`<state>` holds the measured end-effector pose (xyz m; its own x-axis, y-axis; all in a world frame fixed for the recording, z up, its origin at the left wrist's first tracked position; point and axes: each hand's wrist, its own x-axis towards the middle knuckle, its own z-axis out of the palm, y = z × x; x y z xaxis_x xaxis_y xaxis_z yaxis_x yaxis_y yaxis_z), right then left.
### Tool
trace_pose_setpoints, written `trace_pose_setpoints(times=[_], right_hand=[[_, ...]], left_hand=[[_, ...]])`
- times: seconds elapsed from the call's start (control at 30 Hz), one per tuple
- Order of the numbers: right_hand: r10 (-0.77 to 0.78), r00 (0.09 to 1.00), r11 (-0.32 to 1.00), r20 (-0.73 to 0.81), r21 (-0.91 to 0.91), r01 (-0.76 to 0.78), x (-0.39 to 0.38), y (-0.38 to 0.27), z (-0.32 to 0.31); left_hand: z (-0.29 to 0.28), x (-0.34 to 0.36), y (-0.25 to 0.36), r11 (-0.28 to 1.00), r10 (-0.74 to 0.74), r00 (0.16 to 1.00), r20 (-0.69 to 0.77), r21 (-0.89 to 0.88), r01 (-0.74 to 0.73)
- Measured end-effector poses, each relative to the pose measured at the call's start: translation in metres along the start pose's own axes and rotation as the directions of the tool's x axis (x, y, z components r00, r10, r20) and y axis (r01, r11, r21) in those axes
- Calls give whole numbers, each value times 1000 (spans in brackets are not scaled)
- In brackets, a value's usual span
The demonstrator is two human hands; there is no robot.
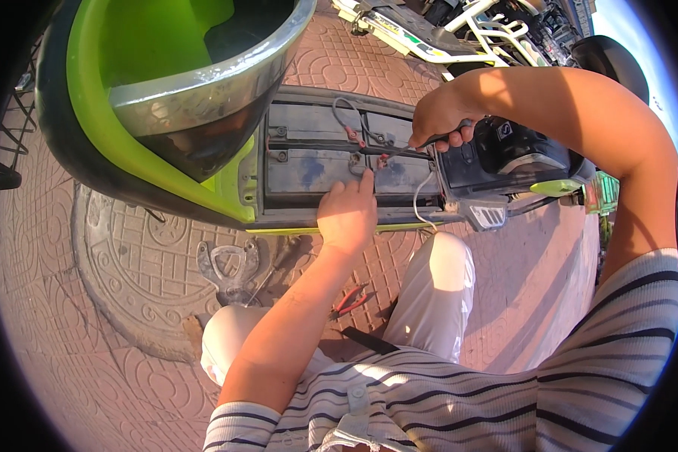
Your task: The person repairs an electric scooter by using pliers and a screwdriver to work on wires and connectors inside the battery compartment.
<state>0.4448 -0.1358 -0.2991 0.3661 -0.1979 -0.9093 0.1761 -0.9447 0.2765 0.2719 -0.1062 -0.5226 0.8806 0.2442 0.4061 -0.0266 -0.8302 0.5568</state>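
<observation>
A row of grey batteries [306,172] lies in the uncovered compartment of a green and black electric scooter [237,209]. My right hand [446,117] comes over from the right, closed round a screwdriver [432,140]. Its shaft points left toward the red-sleeved wire ends [383,160] at the battery terminals; whether the tip sits on a screw is too small to tell. My left hand [348,213] rests on the near battery, index finger stretched out to a terminal beside a short grey wire. Nothing shows in its grasp.
Red-handled pliers [350,300] lie on the paving between my knees. A metal bracket [228,265] lies by a round manhole cover [139,256]. A loose white wire [417,203] hangs over the compartment's near edge. Another white-framed vehicle [429,49] stands beyond.
</observation>
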Motion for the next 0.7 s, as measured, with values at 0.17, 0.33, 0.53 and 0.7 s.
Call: trace_pose_setpoints(times=[0.17,0.33,0.53,0.7], right_hand=[[-84,987,933,-139,-360,29,-3,-5,9],[-155,946,784,-284,-619,-57,-9,-6,24],[-642,740,234,-200,-970,-59,-8,1,29],[-657,747,-25,-100,-988,-154,-14,-26,30]], left_hand=[[-5,0,3,1000,-15,999,44,-23,16],[-11,0,4,997,-37,994,106,-58,43],[-13,-1,7,997,-61,991,123,-45,67],[-12,2,6,998,-47,989,138,-33,52]])
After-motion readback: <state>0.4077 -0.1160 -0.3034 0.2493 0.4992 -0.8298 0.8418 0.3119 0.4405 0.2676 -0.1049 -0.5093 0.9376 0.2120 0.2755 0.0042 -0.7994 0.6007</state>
